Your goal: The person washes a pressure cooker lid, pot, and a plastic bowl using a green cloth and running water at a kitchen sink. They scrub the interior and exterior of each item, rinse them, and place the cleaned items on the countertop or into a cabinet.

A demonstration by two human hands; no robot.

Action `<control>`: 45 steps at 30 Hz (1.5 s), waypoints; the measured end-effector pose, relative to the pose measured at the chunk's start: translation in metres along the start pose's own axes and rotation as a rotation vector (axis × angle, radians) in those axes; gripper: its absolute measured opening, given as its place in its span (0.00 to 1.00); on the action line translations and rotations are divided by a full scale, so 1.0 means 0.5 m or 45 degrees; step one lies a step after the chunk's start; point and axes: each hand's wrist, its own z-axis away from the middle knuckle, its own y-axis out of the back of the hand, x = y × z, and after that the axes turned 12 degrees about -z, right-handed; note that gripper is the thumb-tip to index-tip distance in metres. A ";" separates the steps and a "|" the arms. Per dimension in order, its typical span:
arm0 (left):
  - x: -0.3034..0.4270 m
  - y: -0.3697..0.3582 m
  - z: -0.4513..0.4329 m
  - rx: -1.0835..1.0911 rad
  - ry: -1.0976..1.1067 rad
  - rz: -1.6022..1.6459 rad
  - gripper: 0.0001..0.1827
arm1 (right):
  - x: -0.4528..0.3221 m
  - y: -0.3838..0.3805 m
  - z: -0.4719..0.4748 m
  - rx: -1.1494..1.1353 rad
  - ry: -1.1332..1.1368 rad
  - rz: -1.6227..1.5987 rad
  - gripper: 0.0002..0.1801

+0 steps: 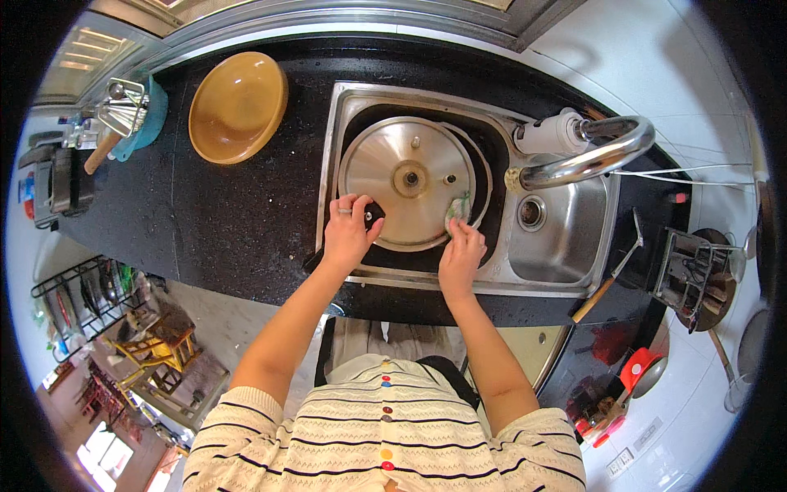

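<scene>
A round steel lid [393, 147], apparently from a pressure cooker, is held over the larger left basin of the steel sink [424, 95]. Several small fittings stand out from its face. My left hand [350, 230] grips the black handle [374, 215] at the lid's near left edge. Between the fingers of my right hand [462, 249] is a pale green-and-white scrubbing cloth or pad [457, 212], pressed on the lid's right rim. Behind the lid, a curved rim [487, 178] of another round vessel shows; the lid hides most of it.
A chrome faucet [615, 163] with a white attachment [550, 134] arches over the smaller right basin [556, 240]. On the dark counter [240, 209] stand a brown bowl [240, 104] and a blue utensil container [141, 123]. A wooden-handled tool [605, 283] lies right of the sink.
</scene>
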 end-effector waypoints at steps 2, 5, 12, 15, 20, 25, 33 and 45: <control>-0.008 0.000 -0.002 0.009 -0.069 0.026 0.27 | -0.014 -0.001 0.026 -0.053 0.009 -0.026 0.22; -0.026 0.007 0.002 0.007 -0.154 0.126 0.31 | -0.052 -0.008 0.044 -0.145 0.101 -0.104 0.22; -0.061 0.032 0.047 -0.028 -0.218 0.101 0.40 | -0.162 -0.088 0.014 -0.304 0.398 -0.147 0.14; -0.082 0.041 0.085 -0.068 -0.111 0.121 0.41 | -0.152 -0.071 -0.010 -0.370 0.505 -0.124 0.13; -0.115 0.049 0.096 -0.163 -0.082 0.132 0.35 | -0.100 -0.039 -0.058 -0.372 0.183 -0.345 0.10; -0.079 0.097 0.085 -0.371 0.099 0.288 0.30 | -0.141 -0.059 -0.106 -0.031 0.040 -0.497 0.13; -0.017 0.159 0.093 -0.501 0.303 0.170 0.27 | -0.254 -0.069 -0.015 -0.308 0.510 -0.494 0.19; 0.010 0.265 0.050 -0.446 0.180 0.132 0.25 | -0.179 -0.010 -0.203 -0.438 0.576 -0.571 0.11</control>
